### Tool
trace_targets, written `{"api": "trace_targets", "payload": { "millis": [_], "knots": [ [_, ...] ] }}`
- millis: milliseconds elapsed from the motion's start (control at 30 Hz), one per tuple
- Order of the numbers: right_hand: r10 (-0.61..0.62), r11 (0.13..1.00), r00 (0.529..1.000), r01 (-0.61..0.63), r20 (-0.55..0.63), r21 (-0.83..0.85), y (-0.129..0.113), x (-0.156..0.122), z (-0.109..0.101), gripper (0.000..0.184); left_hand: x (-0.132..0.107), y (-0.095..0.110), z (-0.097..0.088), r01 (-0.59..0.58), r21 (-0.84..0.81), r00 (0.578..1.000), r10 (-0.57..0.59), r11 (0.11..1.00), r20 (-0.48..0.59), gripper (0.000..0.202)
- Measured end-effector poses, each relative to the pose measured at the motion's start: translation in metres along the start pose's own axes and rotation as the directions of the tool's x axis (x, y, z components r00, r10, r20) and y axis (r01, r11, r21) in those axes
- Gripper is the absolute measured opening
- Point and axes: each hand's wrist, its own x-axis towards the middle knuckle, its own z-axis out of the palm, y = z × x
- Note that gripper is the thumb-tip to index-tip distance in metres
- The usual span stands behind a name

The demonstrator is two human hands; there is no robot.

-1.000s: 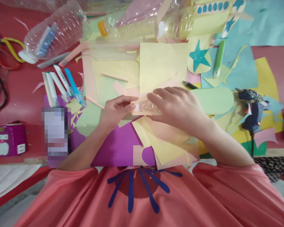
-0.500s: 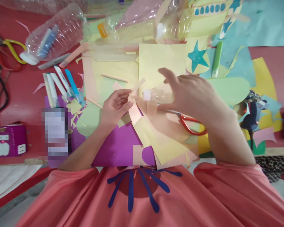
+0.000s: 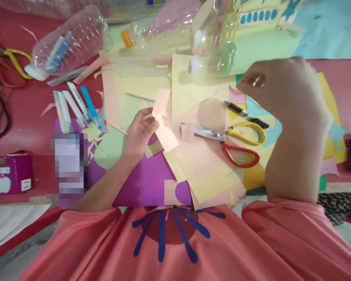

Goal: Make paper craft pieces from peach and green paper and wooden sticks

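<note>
My left hand (image 3: 139, 132) pinches a strip of pale pink paper (image 3: 163, 121) above the purple sheet (image 3: 146, 183). Up at the right, my right hand (image 3: 283, 88) is raised and curled around the end of a clear plastic bottle wrapped in light green paper (image 3: 251, 48). The bottle's white cap (image 3: 195, 66) points left, over the yellow paper. Scissors with yellow and red handles (image 3: 236, 142) lie open on the peach paper below the bottle.
Several marker pens (image 3: 76, 105) lie left of the papers. Large clear bottles (image 3: 67, 39) sit at the back. A black pen (image 3: 245, 114) lies near the scissors. A purple box (image 3: 11, 173) stands at far left, yellow-handled pliers (image 3: 14, 62) at back left.
My right hand lifted the wrapped bottle up and to the right, away from my left hand, uncovering the scissors. The left hand kept a pink strip and stayed in place.
</note>
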Motion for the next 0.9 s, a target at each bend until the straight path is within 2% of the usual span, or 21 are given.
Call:
{"api": "trace_targets", "payload": {
  "millis": [100,267,333,400,467,567,633,733,800,900],
  "knots": [
    [0.014,0.99,0.979,0.014,0.203,-0.137,0.01,0.001,0.007,0.02,0.001,-0.003,0.0,0.02,-0.003,0.999,-0.02,1.0,0.027,0.054],
    [-0.027,0.96,0.93,0.126,0.368,-0.249,0.011,0.006,0.022,0.016,0.0,-0.001,0.002,0.04,-0.01,0.998,-0.039,0.999,0.047,0.057],
    [-0.085,0.963,0.931,0.168,0.354,-0.211,0.008,0.004,0.019,0.019,-0.001,0.001,0.002,0.042,0.015,0.999,-0.042,0.999,0.023,0.056],
    [-0.137,0.972,0.948,0.185,0.287,-0.145,0.004,-0.003,0.011,0.025,-0.002,0.002,0.001,0.03,0.063,0.999,-0.029,0.998,-0.022,0.052],
    [-0.187,0.975,0.957,0.209,0.22,-0.082,-0.002,-0.011,0.003,0.028,-0.004,0.002,0.0,-0.014,0.11,0.997,0.022,0.994,-0.07,0.045],
    [-0.298,0.95,0.934,0.31,0.197,-0.036,-0.01,-0.024,0.0,0.024,-0.006,0.0,0.0,-0.123,0.185,0.986,0.141,0.975,-0.085,0.028],
    [-0.37,0.923,0.9,0.385,0.232,-0.024,-0.014,-0.032,0.006,0.02,-0.006,0.0,0.001,-0.165,0.247,0.982,0.182,0.955,-0.047,0.016],
    [-0.412,0.895,0.854,0.445,0.318,-0.035,-0.014,-0.044,0.021,0.027,-0.007,0.0,0.003,-0.165,0.302,0.985,0.174,0.939,-0.003,0.016],
    [-0.392,0.893,0.849,0.444,0.355,-0.074,-0.012,-0.053,0.03,0.034,-0.008,0.0,0.004,-0.171,0.311,0.984,0.178,0.935,0.006,0.023],
    [-0.358,0.895,0.857,0.429,0.371,-0.126,-0.008,-0.062,0.036,0.034,-0.01,-0.002,0.006,-0.193,0.327,0.981,0.192,0.925,0.035,0.031]
  ]
}}
